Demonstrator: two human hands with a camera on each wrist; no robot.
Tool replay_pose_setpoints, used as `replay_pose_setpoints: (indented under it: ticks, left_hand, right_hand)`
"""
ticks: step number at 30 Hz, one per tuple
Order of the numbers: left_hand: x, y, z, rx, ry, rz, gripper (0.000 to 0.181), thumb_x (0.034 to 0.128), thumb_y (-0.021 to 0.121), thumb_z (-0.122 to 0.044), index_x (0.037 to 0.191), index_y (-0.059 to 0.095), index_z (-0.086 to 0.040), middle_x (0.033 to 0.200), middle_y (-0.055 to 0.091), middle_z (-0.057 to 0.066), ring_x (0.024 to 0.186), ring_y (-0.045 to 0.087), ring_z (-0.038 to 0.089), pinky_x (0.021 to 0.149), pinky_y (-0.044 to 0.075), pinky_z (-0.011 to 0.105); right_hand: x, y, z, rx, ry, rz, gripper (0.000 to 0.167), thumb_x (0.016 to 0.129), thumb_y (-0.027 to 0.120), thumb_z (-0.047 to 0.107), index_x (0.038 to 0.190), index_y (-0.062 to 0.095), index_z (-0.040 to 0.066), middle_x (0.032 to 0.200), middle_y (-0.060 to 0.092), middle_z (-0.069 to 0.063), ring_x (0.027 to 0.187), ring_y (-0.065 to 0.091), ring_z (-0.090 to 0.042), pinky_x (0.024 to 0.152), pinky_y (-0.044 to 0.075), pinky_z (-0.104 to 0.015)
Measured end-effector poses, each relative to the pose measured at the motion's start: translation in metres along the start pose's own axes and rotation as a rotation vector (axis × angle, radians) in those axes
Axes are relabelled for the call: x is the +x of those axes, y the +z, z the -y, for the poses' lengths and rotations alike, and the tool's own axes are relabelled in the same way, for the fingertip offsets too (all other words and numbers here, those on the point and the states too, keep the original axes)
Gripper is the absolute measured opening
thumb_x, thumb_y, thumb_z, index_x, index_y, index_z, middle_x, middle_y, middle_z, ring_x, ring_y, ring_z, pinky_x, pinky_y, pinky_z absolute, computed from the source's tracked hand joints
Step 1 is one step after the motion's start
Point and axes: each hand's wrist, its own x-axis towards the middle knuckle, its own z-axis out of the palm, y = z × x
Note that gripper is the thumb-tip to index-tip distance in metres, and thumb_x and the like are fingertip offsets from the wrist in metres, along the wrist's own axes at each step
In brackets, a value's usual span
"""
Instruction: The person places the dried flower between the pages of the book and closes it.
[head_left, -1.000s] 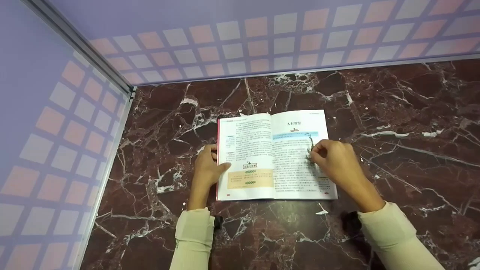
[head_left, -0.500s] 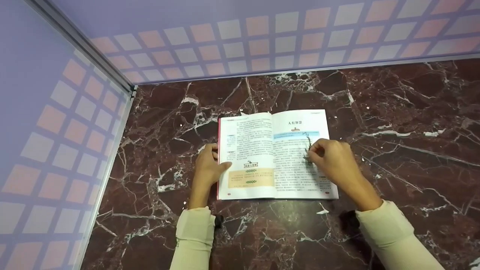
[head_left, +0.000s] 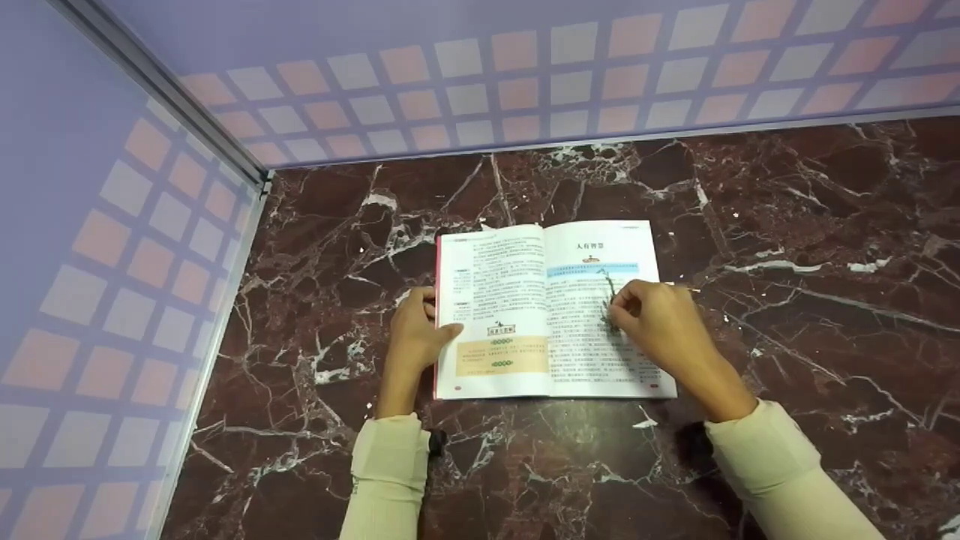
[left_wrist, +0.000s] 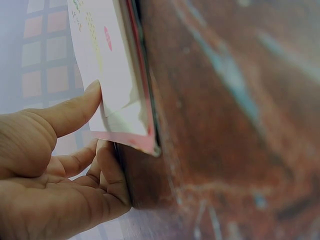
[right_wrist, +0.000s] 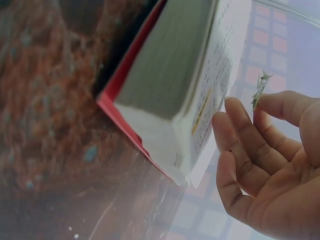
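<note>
A thick book (head_left: 495,300) with a red cover lies open on the marble-patterned table, printed pages facing up. At its left edge my left hand (head_left: 420,330) rests with the thumb on the page; in the left wrist view the thumb (left_wrist: 75,112) presses the page margin and the other fingers curl below the cover edge. Over the right page, my right hand (head_left: 660,319) pinches a small green sprig (head_left: 609,289) between thumb and forefinger. The right wrist view shows the sprig (right_wrist: 260,87) standing out past the fingertips, the other fingers near the page.
The dark red table (head_left: 315,262) has white veins and several small white scraps, one a paper bit (head_left: 643,420) below the book. Purple panels with pink and white squares (head_left: 517,94) border the table at the back and left.
My right hand has shifted slightly left over the right page, carrying the sprig with it. The left hand and the book stay nearly where they were.
</note>
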Motion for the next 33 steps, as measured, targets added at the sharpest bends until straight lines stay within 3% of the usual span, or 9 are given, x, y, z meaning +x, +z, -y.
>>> replay_pose_setpoints:
  ticks: [7, 19, 33]
  left_hand:
    - [0.000, 0.001, 0.001, 0.000, 0.012, -0.009, 0.056, 0.0735, 0.080, 0.002, 0.124, 0.056, 0.002, 0.094, 0.061, 0.015, 0.087, 0.058, 0.028, 0.079, 0.049, 0.038]
    - [0.001, 0.001, 0.002, 0.008, 0.010, -0.005, 0.057, 0.0737, 0.081, 0.002, 0.125, 0.056, 0.001, 0.094, 0.061, 0.015, 0.087, 0.058, 0.029, 0.078, 0.048, 0.038]
    - [0.000, 0.000, 0.000, 0.025, 0.000, 0.002, 0.058, 0.0760, 0.080, 0.001, 0.128, 0.054, 0.002, 0.098, 0.059, 0.016, 0.089, 0.057, 0.029, 0.080, 0.047, 0.039]
  right_hand:
    - [0.000, 0.007, -0.001, 0.000, -0.006, 0.008, 0.011, 0.084, 0.070, 0.002, 0.074, 0.069, 0.005, 0.075, 0.072, -0.011, 0.068, 0.067, -0.027, 0.067, 0.054, -0.044]
    - [0.000, 0.016, -0.006, -0.010, -0.006, 0.019, 0.011, 0.079, 0.075, 0.001, 0.071, 0.069, 0.005, 0.079, 0.061, -0.010, 0.073, 0.056, -0.026, 0.069, 0.044, -0.039]
    - [0.001, 0.019, -0.008, -0.065, -0.026, 0.045, 0.007, 0.081, 0.073, 0.003, 0.075, 0.070, 0.001, 0.086, 0.061, -0.014, 0.081, 0.061, -0.033, 0.076, 0.052, -0.048]
